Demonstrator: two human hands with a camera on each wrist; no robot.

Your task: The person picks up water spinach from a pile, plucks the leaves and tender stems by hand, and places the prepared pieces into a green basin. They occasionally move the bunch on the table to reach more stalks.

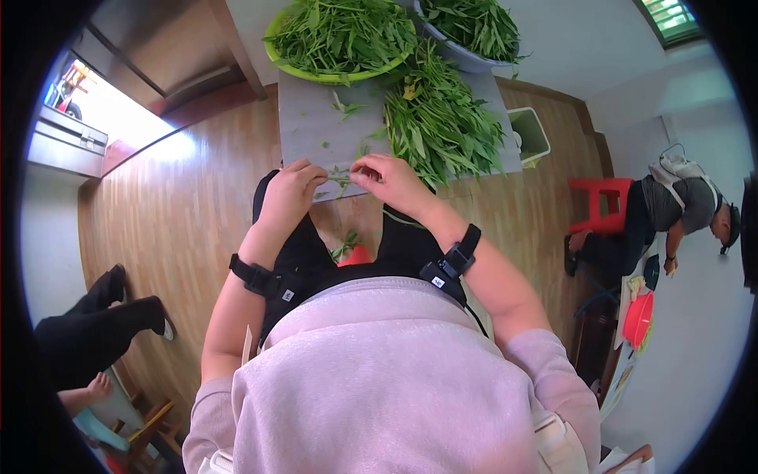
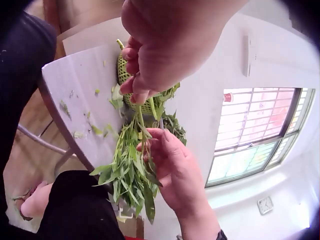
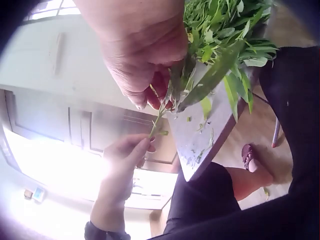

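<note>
Over the near edge of the grey table point(image 1: 300, 138), both hands hold one sprig of leafy greens between them. My left hand point(image 1: 288, 192) pinches one end of its green stem point(image 3: 158, 122) between thumb and fingertips. Close by, my right hand point(image 1: 395, 186) grips the sprig nearer its leaves, thumb against curled fingers. Long narrow leaves hang past the right hand in the right wrist view. A large pile of the same greens point(image 1: 442, 118) lies just beyond the right hand, stems and leaves together. Small leaf scraps point(image 3: 200, 145) are scattered on the tabletop near the hands.
At the back stand a yellow-green basket point(image 1: 347, 78) and a bluish basin point(image 1: 466, 60), both heaped with greens. A pale bin point(image 1: 539, 134) stands right of the table. Another person point(image 1: 695, 193) is beside a red stool point(image 1: 600, 201); someone's dark-trousered legs point(image 1: 118, 328) show at left.
</note>
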